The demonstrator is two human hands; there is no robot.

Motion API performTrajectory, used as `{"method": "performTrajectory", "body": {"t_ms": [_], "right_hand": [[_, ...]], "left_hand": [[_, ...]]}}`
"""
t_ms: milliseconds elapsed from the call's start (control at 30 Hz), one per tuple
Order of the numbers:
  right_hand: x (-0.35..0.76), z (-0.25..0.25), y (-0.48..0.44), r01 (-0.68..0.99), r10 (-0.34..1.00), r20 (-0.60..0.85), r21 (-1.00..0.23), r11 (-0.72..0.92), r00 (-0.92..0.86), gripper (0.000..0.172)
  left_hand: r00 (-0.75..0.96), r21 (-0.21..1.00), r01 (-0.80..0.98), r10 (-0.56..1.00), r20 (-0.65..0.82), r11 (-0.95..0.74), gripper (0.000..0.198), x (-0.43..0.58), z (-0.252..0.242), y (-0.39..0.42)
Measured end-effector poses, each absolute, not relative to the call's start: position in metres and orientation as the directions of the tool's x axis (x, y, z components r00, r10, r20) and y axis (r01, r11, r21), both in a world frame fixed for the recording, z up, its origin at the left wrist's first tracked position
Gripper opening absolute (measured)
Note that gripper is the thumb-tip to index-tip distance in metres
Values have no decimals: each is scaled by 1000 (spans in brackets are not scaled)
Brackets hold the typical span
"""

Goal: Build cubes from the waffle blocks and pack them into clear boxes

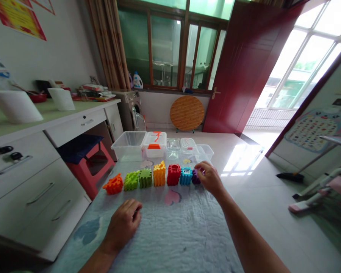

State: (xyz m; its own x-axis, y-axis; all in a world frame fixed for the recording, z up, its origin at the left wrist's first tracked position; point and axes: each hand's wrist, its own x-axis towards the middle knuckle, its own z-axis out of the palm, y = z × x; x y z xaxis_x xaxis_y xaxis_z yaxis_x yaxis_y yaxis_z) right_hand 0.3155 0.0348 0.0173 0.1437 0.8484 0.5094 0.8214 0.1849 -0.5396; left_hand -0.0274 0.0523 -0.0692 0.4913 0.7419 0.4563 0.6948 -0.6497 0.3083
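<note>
A row of interlocking puzzle-block stacks crosses the cloth-covered table: orange (113, 184), light green (131, 181), dark green (145, 178), yellow (159, 174), red (174, 174) and light blue (185, 176). At its right end are purple puzzle blocks (196, 177), partly hidden by my right hand (208, 176), whose fingers are closed on them. My left hand (125, 219) lies on the cloth in front of the green blocks, fingers curled in, with nothing visible in it.
Behind the row stand a large clear bin (129, 146), a lidded box with orange latches (155, 144), and smaller clear containers (173, 146). A pink stool (88, 163) and a white desk (25, 163) border the left. A broom (291, 177) is at the right.
</note>
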Motion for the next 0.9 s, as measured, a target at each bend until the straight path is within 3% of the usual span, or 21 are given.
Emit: {"method": "performTrajectory", "body": {"t_ms": [167, 267, 467, 633, 733, 833, 900], "right_hand": [[381, 22, 87, 923, 857, 413, -348, -165, 309, 42], [400, 12, 108, 929, 866, 383, -305, -209, 321, 51], [409, -4, 123, 931, 880, 338, -268, -248, 332, 37], [405, -1, 117, 922, 841, 397, -280, -269, 366, 28], [397, 13, 97, 923, 787, 501, -317, -219, 360, 29], [379, 34, 61, 934, 643, 723, -355, 35, 251, 23], [362, 49, 30, 935, 639, 750, -327, 134, 171, 22]], "left_hand": [[480, 317, 686, 735, 480, -655, 14, -27, -67, 52], [472, 322, 691, 741, 477, -647, 14, -28, -68, 52], [466, 353, 698, 769, 438, -624, 15, -28, -72, 55], [458, 344, 732, 799, 389, -588, 21, -29, -76, 60], [465, 320, 760, 818, 339, -565, 29, -28, -77, 58], [466, 280, 800, 844, 265, -530, 32, -22, -70, 54], [454, 234, 835, 865, 214, -497, 33, -16, -59, 53]]}}
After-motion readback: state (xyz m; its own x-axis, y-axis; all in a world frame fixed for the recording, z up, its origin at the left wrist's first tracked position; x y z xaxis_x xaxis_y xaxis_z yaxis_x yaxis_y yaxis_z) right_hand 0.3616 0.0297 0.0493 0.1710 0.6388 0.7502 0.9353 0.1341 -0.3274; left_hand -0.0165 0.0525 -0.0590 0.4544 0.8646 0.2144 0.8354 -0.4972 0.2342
